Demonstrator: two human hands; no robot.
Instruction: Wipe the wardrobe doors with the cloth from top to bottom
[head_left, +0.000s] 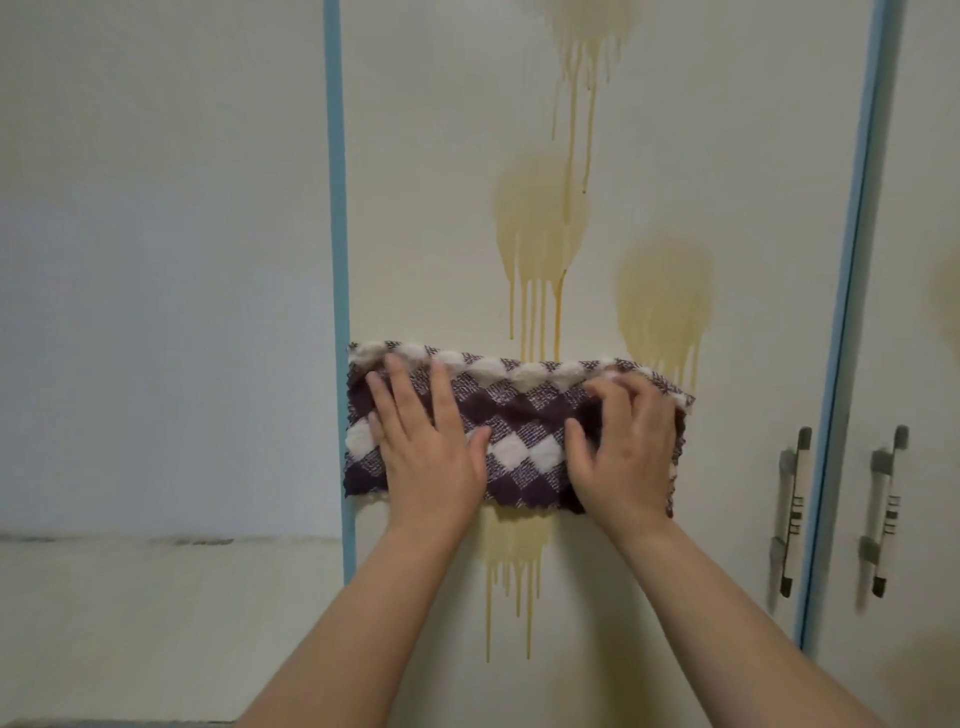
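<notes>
A smooth, cream-coloured wardrobe door (441, 182) fills the middle of the view, flat and matte, framed by a thin blue strip (336, 260) along its left edge and another at its right edge. Beyond the left strip stands a plain pale wall (156, 260). The door carries several round, yellowish stains (540, 223) with long thin drips running straight down, from the top edge to well below the middle. A second door (924, 208) begins past the right strip. Two slim bar handles (792, 512), grey metal with white middles, stand upright on either side of that strip.

The cloth (519, 436), a thick woven rectangle in a purple-and-white diamond check with a fluffy white top hem and a ragged bottom edge, lies pressed flat against the door at about mid-height, its left end touching the left strip. The left hand (428, 441) lies flat on its left half, fingers spread wide, no grip closed. The right hand (628, 447) presses its right half, fingers curled and bunching the fabric in a loose grip
</notes>
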